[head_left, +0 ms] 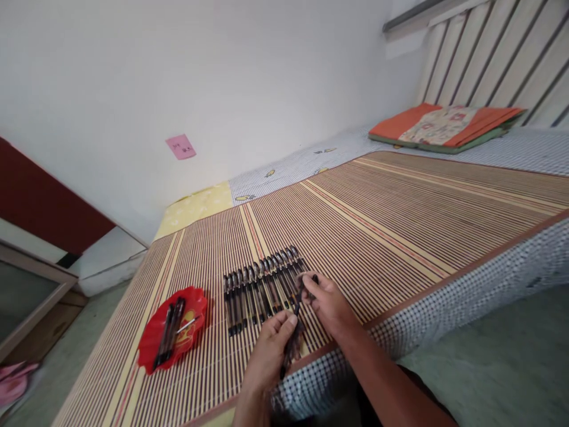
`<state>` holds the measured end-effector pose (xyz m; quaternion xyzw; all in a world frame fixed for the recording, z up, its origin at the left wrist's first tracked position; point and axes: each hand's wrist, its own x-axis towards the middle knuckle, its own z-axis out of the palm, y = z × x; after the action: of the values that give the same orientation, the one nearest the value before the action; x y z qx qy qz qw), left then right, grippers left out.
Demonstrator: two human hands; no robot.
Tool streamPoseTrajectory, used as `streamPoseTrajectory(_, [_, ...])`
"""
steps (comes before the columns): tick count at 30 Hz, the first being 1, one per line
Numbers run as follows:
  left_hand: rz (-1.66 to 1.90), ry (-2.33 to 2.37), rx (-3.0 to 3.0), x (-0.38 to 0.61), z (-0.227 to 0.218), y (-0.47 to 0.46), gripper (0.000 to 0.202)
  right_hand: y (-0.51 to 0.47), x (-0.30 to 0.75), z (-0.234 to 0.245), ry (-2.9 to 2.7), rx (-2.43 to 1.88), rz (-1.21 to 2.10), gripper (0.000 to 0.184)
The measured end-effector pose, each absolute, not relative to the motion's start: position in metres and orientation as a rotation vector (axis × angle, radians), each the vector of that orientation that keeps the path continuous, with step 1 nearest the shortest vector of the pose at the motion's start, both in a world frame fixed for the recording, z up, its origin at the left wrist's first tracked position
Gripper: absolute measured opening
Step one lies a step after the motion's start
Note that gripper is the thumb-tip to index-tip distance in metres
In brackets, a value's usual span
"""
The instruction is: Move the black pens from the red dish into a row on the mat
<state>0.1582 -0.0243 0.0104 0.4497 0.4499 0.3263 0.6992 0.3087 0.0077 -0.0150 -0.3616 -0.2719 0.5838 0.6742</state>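
Observation:
Near the front edge of the bed, my left hand (274,335) and my right hand (323,298) both grip one dark pen (296,314). The left fingers pinch its middle, and the right fingers close round its upper end; that part is blurred. Just beyond my hands lies a row of several black capped pens (262,284), side by side on the striped mat (355,237). A red scalloped plate (146,337) sits to the left. It holds several dark pens (171,332) and a thin white stick-like piece (186,324).
A folded orange and floral cloth (448,124) lies at the far right, by a white slatted headboard (480,53). A pink note (181,147) is stuck on the wall. The bed's checked edge (427,314) drops to a grey-green floor (489,356).

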Motion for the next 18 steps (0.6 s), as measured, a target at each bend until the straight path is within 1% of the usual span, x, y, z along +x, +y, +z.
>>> streamPoseTrajectory(3, [0.678,1.004,1.071,0.15,0.014,-0.023,0.037,0.015,0.332,-0.012,-0.339,-0.718,1.191,0.032])
streamPoseTrajectory(5, [0.759,1.03,0.976,0.147,0.017,-0.021,0.035,0.017,0.347,-0.01,-0.19,-0.676,1.088,0.034])
streamPoseTrajectory(7, [0.907,1.073,0.832,0.146,0.018,-0.019,0.038,0.015,0.352,-0.008,-0.193,-0.717,1.054,0.032])
streamPoseTrajectory(9, [1.068,1.119,0.752,0.147,0.016,-0.015,0.043,0.007,0.343,-0.005,-0.41,-0.853,1.136,0.026])
streamPoseTrajectory(12, [1.243,1.189,0.794,0.148,0.011,-0.01,0.046,-0.008,0.312,0.0,-0.96,-1.099,1.296,0.02])
streamPoseTrajectory(15, [1.315,1.279,0.927,0.149,0.007,-0.009,0.04,-0.018,0.284,0.004,-1.248,-1.172,1.215,0.015])
streamPoseTrajectory(18, [1.298,1.339,1.037,0.152,0.008,-0.012,0.036,-0.019,0.273,0.005,-1.296,-1.169,1.144,0.015])
